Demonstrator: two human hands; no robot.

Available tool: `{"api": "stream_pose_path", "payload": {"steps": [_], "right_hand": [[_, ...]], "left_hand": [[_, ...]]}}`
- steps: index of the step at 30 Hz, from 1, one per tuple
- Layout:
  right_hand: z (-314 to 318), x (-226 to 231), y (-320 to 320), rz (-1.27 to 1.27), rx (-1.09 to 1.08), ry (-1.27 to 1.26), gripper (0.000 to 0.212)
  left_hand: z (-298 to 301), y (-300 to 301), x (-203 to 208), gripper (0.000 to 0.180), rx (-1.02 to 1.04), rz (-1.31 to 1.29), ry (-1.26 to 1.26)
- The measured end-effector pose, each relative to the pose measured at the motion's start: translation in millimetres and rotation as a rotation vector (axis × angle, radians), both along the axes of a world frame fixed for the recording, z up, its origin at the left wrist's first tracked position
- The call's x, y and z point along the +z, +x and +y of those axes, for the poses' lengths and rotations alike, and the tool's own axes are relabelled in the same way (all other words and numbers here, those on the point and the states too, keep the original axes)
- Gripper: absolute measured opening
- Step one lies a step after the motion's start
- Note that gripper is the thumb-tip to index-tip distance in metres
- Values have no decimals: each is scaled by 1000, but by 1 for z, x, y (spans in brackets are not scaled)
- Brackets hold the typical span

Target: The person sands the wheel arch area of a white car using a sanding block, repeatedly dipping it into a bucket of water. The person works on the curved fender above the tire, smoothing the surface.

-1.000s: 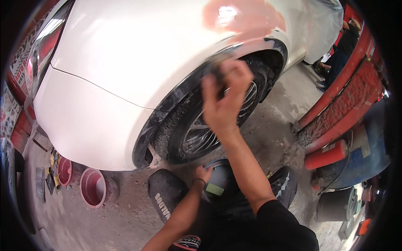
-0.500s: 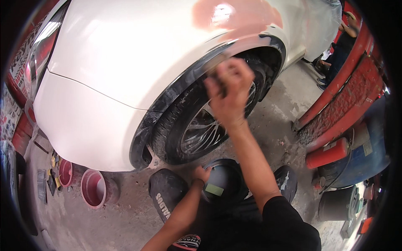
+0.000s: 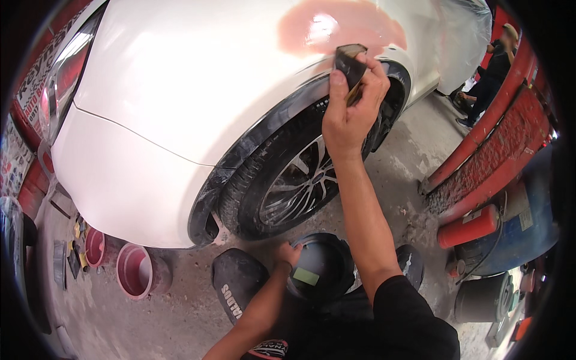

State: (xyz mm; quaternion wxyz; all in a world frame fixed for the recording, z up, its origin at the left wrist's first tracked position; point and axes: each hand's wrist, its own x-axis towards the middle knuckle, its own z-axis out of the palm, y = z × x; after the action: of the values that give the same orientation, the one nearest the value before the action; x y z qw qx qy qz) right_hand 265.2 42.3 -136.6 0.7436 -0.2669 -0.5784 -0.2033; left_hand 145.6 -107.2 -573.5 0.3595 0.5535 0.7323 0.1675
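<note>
Fingers (image 3: 376, 73) of the right hand (image 3: 351, 125) pinch a dark block (image 3: 350, 65), its tip over the lower edge of a pink patch (image 3: 366, 30); contact is unclear. The left hand (image 3: 288, 254), well below them, lies at the rim of a black bucket (image 3: 345, 258) — how firmly its fingers close I cannot tell. The work looks partway: just above the right fingers the patch is broad and glossy, yet uncovered by the surrounding white, its lower border streaky. Below them the tyre (image 3: 240, 189) crowds the arch — likely the main obstacle. Farther left stand pink tubs (image 3: 158, 277); farther right, a red cylinder (image 3: 468, 227) and blue drum (image 3: 531, 231).
</note>
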Motion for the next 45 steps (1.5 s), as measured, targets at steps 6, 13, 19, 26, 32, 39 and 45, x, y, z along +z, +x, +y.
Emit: {"api": "stream_pose_path", "payload": {"steps": [6,13,19,26,32,39,45], "right_hand": [[-27,-55,-27,-38,115,-34,51],[-13,-12,-10,-63,-38,-36,34],[-28,-50,-17,-60,35,-59,28],[-11,-19,-13,-43,-15,11,29],[-9,-11,-7,-29,18,-11,29],[-21,-41,-16,-39,72,-27,38],[5,8,2,-2,-5,28,40]], "left_hand": [[0,-6,-8,64,19,40,44],[-4,-1,5,77,1,-70,-31],[-3,-4,6,75,9,-38,-27],[1,-4,1,75,5,-29,-32],[-1,-6,3,77,4,-60,-29],[0,-3,9,77,-6,-102,-24],[-3,-1,22,79,1,-58,-45]]}}
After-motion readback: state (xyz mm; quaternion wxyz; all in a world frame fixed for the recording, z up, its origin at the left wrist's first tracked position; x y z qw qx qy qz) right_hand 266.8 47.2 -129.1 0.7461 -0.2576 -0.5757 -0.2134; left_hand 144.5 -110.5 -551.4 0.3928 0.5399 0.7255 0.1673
